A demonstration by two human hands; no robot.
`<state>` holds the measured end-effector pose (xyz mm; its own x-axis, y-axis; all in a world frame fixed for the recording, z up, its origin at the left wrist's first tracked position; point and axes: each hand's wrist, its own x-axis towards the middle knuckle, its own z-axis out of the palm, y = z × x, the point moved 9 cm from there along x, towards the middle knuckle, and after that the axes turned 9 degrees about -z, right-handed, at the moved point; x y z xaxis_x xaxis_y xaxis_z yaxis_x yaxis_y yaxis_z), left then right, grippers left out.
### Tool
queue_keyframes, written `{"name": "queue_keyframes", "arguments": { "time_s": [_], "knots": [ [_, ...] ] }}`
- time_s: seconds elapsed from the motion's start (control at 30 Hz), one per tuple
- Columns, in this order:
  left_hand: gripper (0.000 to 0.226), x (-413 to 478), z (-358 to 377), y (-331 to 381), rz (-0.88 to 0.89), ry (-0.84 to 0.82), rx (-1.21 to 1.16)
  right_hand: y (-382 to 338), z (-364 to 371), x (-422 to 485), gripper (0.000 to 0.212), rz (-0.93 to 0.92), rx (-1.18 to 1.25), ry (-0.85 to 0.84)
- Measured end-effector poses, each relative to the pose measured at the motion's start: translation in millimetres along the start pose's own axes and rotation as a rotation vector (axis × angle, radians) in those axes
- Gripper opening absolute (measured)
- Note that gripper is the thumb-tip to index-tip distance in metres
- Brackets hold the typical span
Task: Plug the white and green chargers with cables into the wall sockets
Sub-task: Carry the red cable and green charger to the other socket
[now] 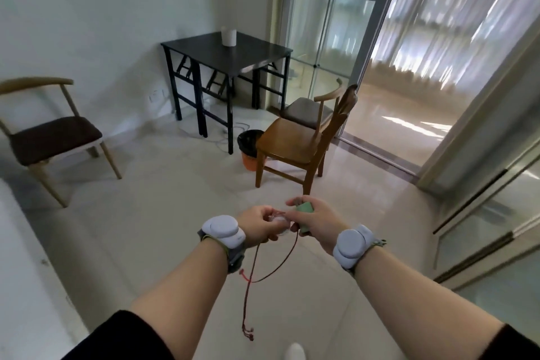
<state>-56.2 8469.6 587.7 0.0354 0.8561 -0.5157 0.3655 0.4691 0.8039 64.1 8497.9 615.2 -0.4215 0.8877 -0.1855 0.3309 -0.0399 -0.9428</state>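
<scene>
Indoors, pale glossy tile floor (pixel 163 213), white walls. Black counter (pixel 225 55) in far corner, white roll (pixel 228 37) standing upright on it. Wall socket (pixel 155 95) low on left wall, just beside counter legs; pale cables (pixel 225 133) loose on floor under counter. Dark bin (pixel 248 140) with orange base between counter and wooden chair (pixel 295 140). Second chair with dark seat (pixel 55 137) at left wall, well apart. Glass sliding door (pixel 330 23) and bright sheer curtains (pixel 455 17) to the right.

Both hands raised together mid-frame, grey wrist bands on each. Right hand (pixel 315 222) closed around green charger (pixel 304 209). Left hand (pixel 257 225), fingers (pixel 270 213) pinched narrow on something white and blurred, likely white charger (pixel 279 221); cannot tell more. Dark red cable (pixel 263 269) hanging from between hands, looping down toward floor, loose end dangling.
</scene>
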Motion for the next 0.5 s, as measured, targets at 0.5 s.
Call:
{"name": "queue_keyframes", "arguments": {
  "time_s": [0.5],
  "knots": [
    [0.007,174,-286,31,-0.176,0.486,-0.337,-104,93,361,0.024,-0.1,-0.042,-0.429]
  ]
}}
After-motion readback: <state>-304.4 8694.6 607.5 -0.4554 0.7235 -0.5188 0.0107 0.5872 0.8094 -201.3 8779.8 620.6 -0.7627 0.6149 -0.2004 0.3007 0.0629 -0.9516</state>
